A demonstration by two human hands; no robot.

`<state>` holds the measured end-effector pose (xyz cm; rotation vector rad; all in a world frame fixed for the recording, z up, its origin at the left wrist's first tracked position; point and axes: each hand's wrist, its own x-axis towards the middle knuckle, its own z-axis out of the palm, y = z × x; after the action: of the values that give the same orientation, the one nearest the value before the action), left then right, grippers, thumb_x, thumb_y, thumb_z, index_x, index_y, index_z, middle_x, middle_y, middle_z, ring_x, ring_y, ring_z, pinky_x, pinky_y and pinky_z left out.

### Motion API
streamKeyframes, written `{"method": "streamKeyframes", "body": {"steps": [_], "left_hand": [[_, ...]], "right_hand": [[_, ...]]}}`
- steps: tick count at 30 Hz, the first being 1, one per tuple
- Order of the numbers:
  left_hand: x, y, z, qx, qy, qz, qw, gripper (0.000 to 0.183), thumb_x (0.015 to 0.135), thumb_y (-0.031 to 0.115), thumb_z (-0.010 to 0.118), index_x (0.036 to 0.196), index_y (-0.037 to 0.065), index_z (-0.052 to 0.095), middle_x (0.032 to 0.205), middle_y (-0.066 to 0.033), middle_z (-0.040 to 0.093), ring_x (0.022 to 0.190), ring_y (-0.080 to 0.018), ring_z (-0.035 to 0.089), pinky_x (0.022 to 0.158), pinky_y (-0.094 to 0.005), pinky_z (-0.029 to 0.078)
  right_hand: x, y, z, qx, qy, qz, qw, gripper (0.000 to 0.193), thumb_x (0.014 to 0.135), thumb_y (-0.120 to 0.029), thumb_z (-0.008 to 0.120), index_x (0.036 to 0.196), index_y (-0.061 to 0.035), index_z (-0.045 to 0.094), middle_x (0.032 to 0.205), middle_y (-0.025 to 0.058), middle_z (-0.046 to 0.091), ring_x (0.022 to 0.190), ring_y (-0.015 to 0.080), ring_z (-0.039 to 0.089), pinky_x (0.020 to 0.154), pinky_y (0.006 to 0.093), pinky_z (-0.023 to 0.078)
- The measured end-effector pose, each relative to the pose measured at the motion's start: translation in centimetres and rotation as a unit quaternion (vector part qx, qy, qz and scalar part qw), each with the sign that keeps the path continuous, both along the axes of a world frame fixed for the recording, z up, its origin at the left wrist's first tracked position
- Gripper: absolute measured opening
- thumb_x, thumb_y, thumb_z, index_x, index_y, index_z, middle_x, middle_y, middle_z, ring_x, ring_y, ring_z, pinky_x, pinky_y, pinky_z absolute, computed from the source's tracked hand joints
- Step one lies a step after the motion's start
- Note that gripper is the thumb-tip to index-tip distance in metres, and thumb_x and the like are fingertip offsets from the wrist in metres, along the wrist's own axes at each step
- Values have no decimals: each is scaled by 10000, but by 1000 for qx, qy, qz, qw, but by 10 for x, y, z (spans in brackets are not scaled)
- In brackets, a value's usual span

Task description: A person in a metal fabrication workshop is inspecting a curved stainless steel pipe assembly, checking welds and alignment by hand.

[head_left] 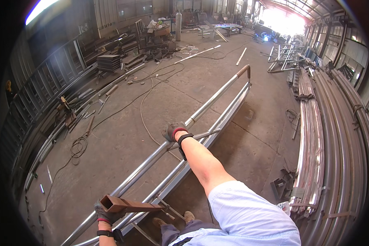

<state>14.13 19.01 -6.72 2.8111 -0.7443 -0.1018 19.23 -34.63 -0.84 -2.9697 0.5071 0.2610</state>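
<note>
A long shiny metal pipe frame stretches diagonally across the floor in front of me, with several parallel rails, cross pieces and a rusty bend at its far end. My gloved right hand is closed round its upper rail, about midway along. Nearer to me, my gloved left hand grips a rusty square steel tube close to its open end, beside the same upper rail. The tube partly hides those fingers. Its other end reaches the lower rails near my boots.
Bundles of long metal tubes lie along the right side. Black cables loop over the concrete floor at left. Scrap and metal lengths line the left wall. Further off stand a gas cylinder and more pipe frames.
</note>
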Motion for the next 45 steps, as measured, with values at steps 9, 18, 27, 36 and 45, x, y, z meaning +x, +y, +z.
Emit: {"method": "streamKeyframes", "body": {"steps": [9,18,27,36,45], "left_hand": [[2,6,-9,17,-45,-8,999,560,556,600,853,928,227,663,854,24,693,807,-215,683,717,-360,545],[2,8,-7,9,-38,-5,999,564,557,599,853,936,226,663,863,21,695,816,-219,683,725,-364,545],[2,10,-6,9,-35,-3,999,569,557,597,854,944,226,662,871,19,695,825,-222,683,732,-369,545],[3,6,-7,6,-31,-2,999,575,557,596,854,952,225,662,880,17,696,834,-226,683,738,-373,544],[3,7,-7,6,-30,-3,1000,580,557,595,855,960,225,661,888,14,697,843,-229,683,745,-378,544]], "right_hand": [[0,3,-4,3,-34,-7,999,505,929,-470,469,1146,-101,737,1195,159,704,1123,335,669,952,464,513],[5,0,-8,4,-19,-10,1000,495,927,-485,501,1172,-130,743,1254,130,690,1182,304,652,981,457,492],[0,3,-1,5,-29,-14,999,474,930,-430,461,1126,-107,746,1177,171,705,1105,335,680,929,457,514],[4,-4,-13,-1,-33,-11,999,481,923,-452,470,1110,-108,749,1173,168,706,1101,338,679,929,464,516],[-1,1,-1,7,-17,-7,1000,490,918,-456,483,1123,-98,749,1169,161,711,1097,339,681,930,458,523]]}}
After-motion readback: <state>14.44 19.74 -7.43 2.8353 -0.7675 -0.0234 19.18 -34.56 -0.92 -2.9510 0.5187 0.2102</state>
